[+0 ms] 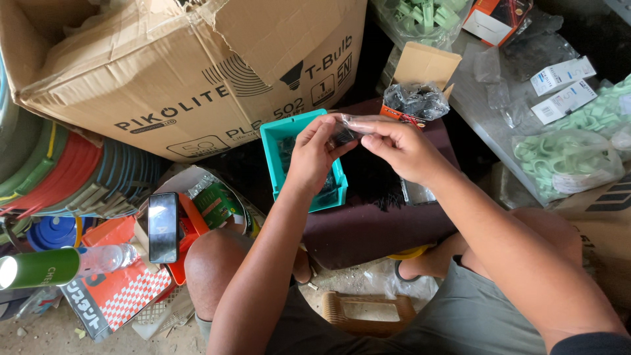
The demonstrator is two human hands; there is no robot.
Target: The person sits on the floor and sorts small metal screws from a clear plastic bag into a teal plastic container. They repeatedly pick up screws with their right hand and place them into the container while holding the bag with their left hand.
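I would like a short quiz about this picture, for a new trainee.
1. True or false: both hands hold one small clear plastic bag.
2. Which colour is the bin under the hands? A red, B teal, C white.
3. What lies on the red tray, left of the person's knee?

Key
1. True: the left hand and the right hand pinch it together.
2. B.
3. A black phone.

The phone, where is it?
In the head view, the black phone lies at lower left, on an orange tray beside the person's left knee, below the big cardboard box.
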